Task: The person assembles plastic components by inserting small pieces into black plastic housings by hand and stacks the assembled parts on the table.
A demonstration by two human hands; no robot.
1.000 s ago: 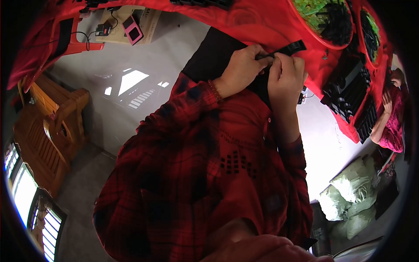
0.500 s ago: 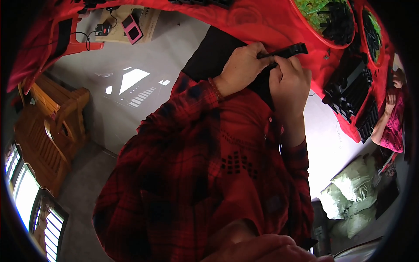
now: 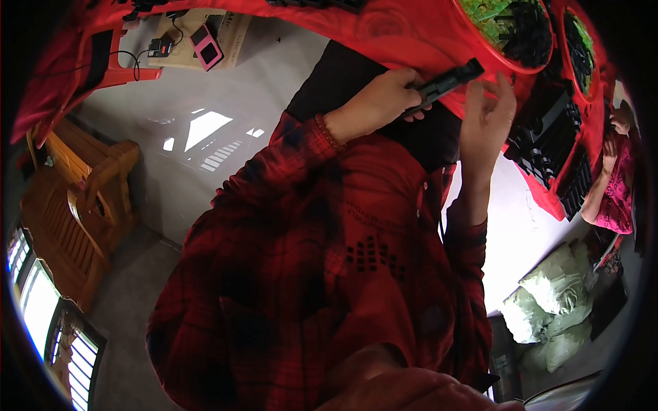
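Note:
My left hand (image 3: 384, 103) grips one end of a long, narrow black plastic piece (image 3: 449, 79), which slants up to the right over my lap. The exact kind of piece cannot be made out. My right hand (image 3: 485, 123) is raised just right of it, fingers apart and partly bent, with nothing visible in it. Beyond both hands spreads a red-covered table (image 3: 411, 41). On it, a red basin (image 3: 524, 70) holds green and black small parts. Several black plastic pieces (image 3: 552, 140) lie in a stack right of my right hand.
A second red basin (image 3: 565, 41) with similar parts stands at the far right. Another person's arm (image 3: 603, 175) in a pink top is at the right edge. Pale sacks (image 3: 555, 294) lie on the floor. At left are a wooden chair (image 3: 75, 219) and a pink device (image 3: 207, 48) on cardboard.
My right hand has let go of the black piece and moved right, its fingers opening. The piece stays in my left hand, now turned so more of its length shows.

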